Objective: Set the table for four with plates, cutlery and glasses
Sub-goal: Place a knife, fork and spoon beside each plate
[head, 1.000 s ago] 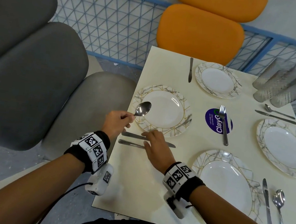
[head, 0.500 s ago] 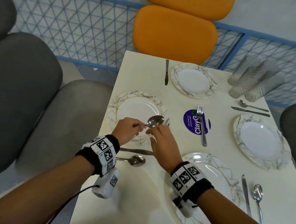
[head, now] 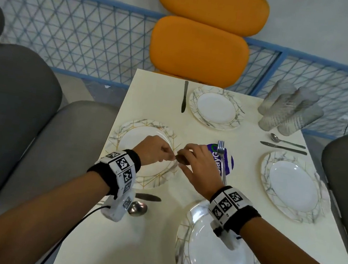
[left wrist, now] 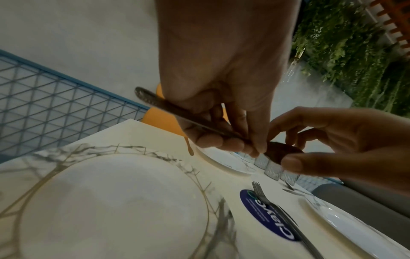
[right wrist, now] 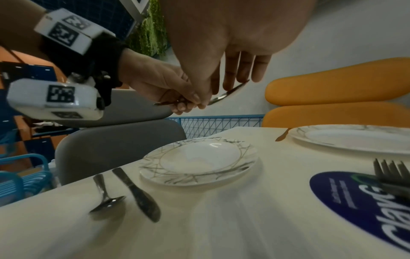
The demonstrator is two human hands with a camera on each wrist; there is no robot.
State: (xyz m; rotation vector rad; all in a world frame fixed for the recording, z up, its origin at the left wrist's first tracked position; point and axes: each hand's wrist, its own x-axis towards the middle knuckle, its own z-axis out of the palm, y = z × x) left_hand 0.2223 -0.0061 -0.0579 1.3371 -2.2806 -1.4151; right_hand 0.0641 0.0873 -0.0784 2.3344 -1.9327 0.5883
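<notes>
Head view shows the left hand (head: 155, 151) pinching a spoon (left wrist: 199, 126) by its handle above the left plate (head: 132, 139), while the right hand (head: 199, 166) closes thumb and fingers on its bowl. Beside them a fork (head: 221, 158) lies across a blue sticker (head: 228, 163) with partly hidden white lettering, "Clay…".

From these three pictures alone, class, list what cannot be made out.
- Spoon bowl: head view, hidden behind the right hand.
- Spoon on the table: head view, handle covered by the left hand's wrist camera.
- Cutlery right of the near plate: cut off by the bottom edge.
- Glasses: head view, blurred and overlapping, count uncertain.
</notes>
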